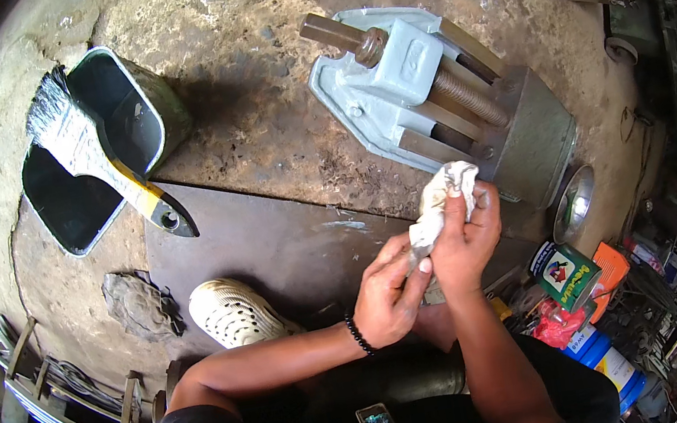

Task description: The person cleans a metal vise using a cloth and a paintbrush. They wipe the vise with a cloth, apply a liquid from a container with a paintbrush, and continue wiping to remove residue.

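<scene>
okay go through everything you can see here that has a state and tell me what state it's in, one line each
White rag: crumpled, gripped by both hands.
Left hand: closed on the rag's lower part.
Right hand: closed around the rag's top.
Grey vise: lying on the ground, screw exposed.
Paintbrush: resting across the tin's rim, bristles up-left.
Cut-open tin: lying open, dark inside.
White clog: on the metal plate.

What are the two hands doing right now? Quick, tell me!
Left hand: closed on the lower end of the white rag.
Right hand: closed around the same white rag, fingers wrapped over it.
</scene>
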`<state>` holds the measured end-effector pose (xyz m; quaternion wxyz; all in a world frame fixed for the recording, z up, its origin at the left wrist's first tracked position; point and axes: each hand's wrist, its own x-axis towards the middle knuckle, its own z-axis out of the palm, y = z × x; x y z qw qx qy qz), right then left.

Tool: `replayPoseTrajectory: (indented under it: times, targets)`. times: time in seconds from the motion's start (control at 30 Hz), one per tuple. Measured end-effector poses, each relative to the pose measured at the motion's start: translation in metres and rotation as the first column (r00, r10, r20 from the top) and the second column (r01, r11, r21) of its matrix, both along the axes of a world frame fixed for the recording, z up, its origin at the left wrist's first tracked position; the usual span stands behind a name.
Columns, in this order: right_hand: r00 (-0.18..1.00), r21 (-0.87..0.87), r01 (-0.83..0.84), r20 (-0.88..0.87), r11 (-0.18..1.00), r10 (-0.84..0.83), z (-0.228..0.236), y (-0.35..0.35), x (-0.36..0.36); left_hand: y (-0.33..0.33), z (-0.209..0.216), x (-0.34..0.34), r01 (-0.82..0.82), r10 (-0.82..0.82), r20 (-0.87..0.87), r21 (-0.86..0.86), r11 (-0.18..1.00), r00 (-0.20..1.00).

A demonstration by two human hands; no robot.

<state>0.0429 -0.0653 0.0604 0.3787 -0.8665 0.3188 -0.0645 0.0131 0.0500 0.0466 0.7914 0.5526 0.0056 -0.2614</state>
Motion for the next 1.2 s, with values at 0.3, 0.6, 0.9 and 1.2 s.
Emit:
replayPoseTrajectory:
  times: [0.3,0.6,0.9,1.2]
  targets:
    - [0.987,-0.135,0.119,-0.092,0.984,-0.132,-0.051,-0.010,0.035,-0.020,-0.025,0.018,-0.102,0.109,-0.038,0.143,0.984,0.993]
    - [0.895,0.374,-0.445,0.163,0.814,0.415,0.001,0.021,0.025,0.026,-0.017,-0.028,0.087,-0.109,0.222,0.110,0.990,0.969]
    - [0.976,0.580,0.185,-0.012,0.793,-0.218,0.005,-0.045,-0.031,-0.011,0.011,-0.032,0.215,-0.217,0.130,0.034,0.976,0.968]
    - [0.987,0.625,-0.158,0.067,0.764,0.149,0.114,-0.132,0.030,-0.111,0.106,0.012,-0.205,0.124,-0.234,-0.360,0.910,0.964]
